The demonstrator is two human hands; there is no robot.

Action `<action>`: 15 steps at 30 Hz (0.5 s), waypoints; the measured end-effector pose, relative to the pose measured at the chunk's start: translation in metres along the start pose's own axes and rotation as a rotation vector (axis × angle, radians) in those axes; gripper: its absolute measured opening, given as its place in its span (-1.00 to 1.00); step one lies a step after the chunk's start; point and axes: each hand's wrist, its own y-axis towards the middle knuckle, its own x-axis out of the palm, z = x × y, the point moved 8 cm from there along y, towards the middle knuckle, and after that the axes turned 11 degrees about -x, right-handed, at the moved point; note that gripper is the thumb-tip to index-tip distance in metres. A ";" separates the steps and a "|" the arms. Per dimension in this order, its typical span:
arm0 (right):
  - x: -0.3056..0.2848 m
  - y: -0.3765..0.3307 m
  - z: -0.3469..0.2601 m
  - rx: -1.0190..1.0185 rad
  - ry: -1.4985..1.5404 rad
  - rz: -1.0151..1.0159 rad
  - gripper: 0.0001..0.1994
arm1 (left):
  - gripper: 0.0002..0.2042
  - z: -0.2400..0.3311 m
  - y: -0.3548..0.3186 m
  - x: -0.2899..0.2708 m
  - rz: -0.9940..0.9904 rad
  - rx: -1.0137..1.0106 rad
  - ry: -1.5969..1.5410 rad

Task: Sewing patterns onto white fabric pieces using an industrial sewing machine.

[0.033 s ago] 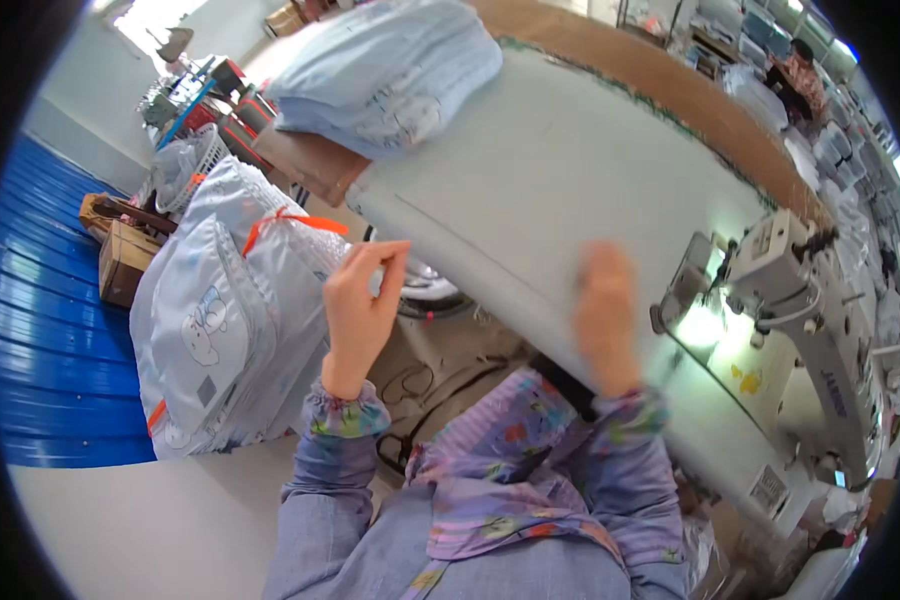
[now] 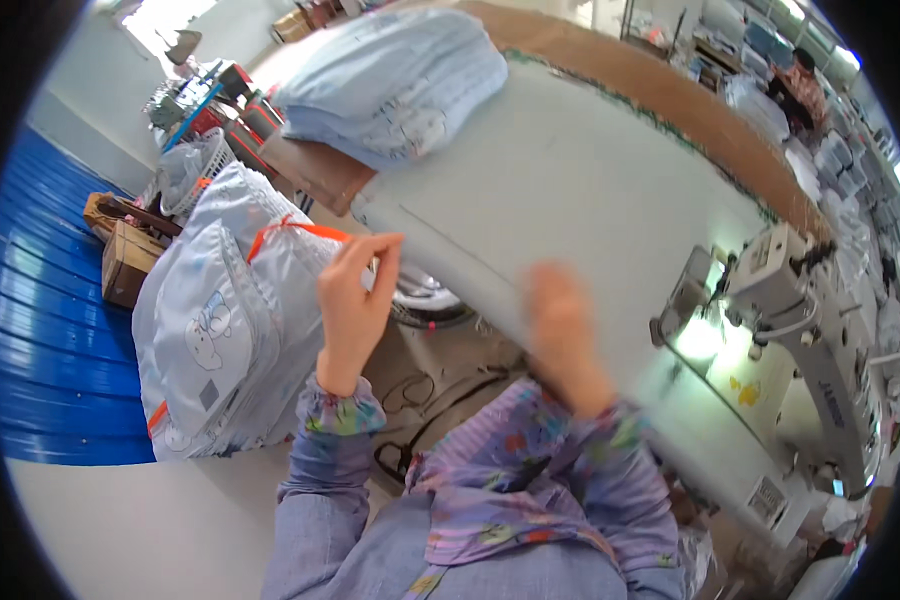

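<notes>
My left hand (image 2: pixel 353 310) is raised beside the near left edge of the grey-white worktable (image 2: pixel 590 180). Its thumb and fingertips come together in a pinch; what they hold, if anything, is too small to make out. Just behind it, an orange strip (image 2: pixel 315 230) runs from a stack of pale blue printed fabric pieces (image 2: pixel 175 320) on the left. Over the table's near edge hovers my right hand (image 2: pixel 562 330), smeared by motion, so its fingers cannot be read. On the right stands a white sewing machine (image 2: pixel 770 270) with its lamp lit.
Another pile of light blue printed fabric (image 2: pixel 390 85) lies on the far left table corner. A white basket (image 2: pixel 210 165) and a cardboard box (image 2: pixel 128 262) stand by the blue corrugated panel (image 2: pixel 55 330). Far right, a person (image 2: pixel 800 90) sits among other worktables.
My right hand has swung left and slightly toward me, nearer to my left hand. My left hand keeps its pinch and has shifted only a little. The view has tilted slightly.
</notes>
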 end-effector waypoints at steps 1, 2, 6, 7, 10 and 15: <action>0.036 0.006 -0.047 -0.050 0.493 -0.260 -0.48 | -0.86 -0.003 0.022 0.005 0.027 0.021 0.003; 0.062 -0.013 -0.096 -0.088 1.121 -0.356 -0.45 | -0.86 -0.004 0.050 0.003 0.085 0.052 -0.002; 0.024 -0.011 -0.100 0.122 0.955 -0.285 -0.52 | -0.77 -0.065 0.159 0.006 0.119 0.038 0.169; 0.010 -0.017 -0.078 0.146 0.869 -0.189 -0.57 | -0.66 -0.076 0.180 0.015 0.132 0.135 0.317; -0.030 -0.064 -0.022 0.368 0.799 -0.131 -0.69 | -0.43 -0.122 0.216 0.046 0.033 0.148 0.532; -0.092 -0.151 -0.003 0.731 0.877 -0.034 -0.71 | -0.21 -0.140 0.241 0.088 -0.257 -0.119 0.670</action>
